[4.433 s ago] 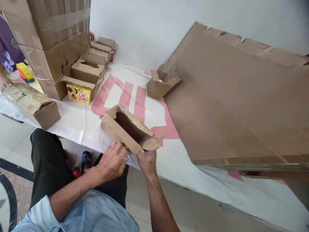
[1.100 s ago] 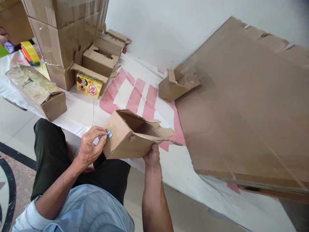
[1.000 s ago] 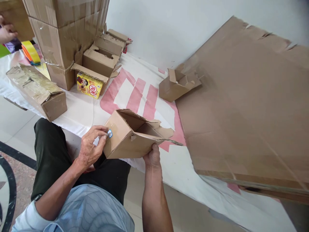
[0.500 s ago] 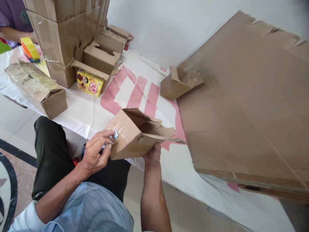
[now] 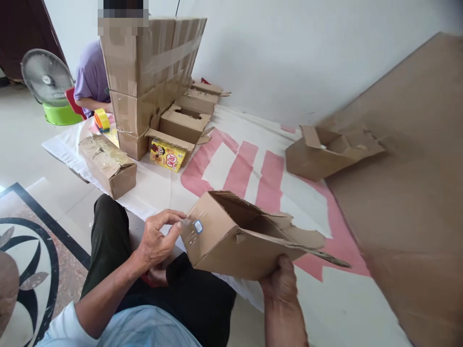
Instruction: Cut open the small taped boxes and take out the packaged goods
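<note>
**Two-Handed Hold on an Open Brown Corrugated-Cardboard Box (image 5: pixel 249 253)**

The box is held tilted above the near edge of a white tabletop (image 5: pixel 350 303) with broad pink markings, between the fingers of both hands. The left hand (image 5: pixel 155 238) meets its end panel: thumb and index finger pinch what appears to be a strip of clear tape (image 5: pixel 187 222) at the panel's edge. A small white label with a blue border (image 5: pixel 198 226) lies just to the right of these fingertips. The right hand (image 5: pixel 282 284) grips the box from below, thumb pressed to the side wall; its remaining fingers are hidden beneath.

Left of and beyond the left fingers rests a closed, taped brown carton (image 5: pixel 121 183). Farther ahead of them rises a tall stack of taped brown cartons (image 5: pixel 123 67), with a row of open brown cartons (image 5: pixel 184 120) along its right side; a yellow printed box (image 5: pixel 167 155) stands under the nearest flap. A yellow roll (image 5: pixel 102 119) and a co-worker's purple sleeve (image 5: pixel 88 72) appear beyond the closed carton. Beyond the right fingers sits a smaller open brown box (image 5: pixel 304 161); to their right slopes a large brown cardboard sheet (image 5: pixel 408 183).
</note>
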{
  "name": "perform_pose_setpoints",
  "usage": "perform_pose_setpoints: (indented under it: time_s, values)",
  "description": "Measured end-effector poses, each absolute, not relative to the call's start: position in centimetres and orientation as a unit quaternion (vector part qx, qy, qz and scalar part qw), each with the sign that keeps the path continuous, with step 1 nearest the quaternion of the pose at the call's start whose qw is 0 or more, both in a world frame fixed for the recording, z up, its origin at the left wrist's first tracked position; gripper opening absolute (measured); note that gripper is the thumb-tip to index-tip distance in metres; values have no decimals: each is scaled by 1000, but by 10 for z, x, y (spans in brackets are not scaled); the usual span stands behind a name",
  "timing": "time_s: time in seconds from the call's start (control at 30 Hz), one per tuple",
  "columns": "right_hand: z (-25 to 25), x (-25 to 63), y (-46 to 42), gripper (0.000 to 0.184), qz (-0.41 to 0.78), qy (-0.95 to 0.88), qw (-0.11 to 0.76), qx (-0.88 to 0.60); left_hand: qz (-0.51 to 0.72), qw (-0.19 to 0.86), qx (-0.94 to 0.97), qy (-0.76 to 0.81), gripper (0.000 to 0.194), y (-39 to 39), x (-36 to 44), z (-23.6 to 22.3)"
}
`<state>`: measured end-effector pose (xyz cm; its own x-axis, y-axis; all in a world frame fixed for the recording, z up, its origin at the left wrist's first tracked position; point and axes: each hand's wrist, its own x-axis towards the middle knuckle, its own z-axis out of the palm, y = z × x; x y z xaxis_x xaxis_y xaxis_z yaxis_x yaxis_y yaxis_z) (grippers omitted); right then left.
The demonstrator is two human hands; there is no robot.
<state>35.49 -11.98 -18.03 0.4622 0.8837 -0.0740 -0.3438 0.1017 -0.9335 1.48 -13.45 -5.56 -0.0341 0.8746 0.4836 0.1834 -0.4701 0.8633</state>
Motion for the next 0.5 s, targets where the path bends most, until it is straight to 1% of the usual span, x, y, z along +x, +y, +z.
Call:
perform_pose_setpoints:
  time_s: [0.07,0.13,0.2,0.3,0.4,0.5]
  values:
    - [-176,352,-121,64,442,-259,684,-519,577,260,631,448,16,-119,-12,-43]
    - [-171,349,-123,69,435,-253,675,-540,575,200,626,487,14,-97,-51,-24]
    - [-167,346,-123,74,431,-259,667,-550,559,131,594,563,13,-68,-97,-1]
    - [-167,344,-123,77,431,-280,662,-545,498,38,535,681,15,-13,-167,37]
    - [-176,347,-121,80,430,-277,657,-554,429,11,514,743,12,46,-220,62]
    - [-186,352,-119,80,426,-243,641,-591,381,15,514,769,11,98,-247,68]
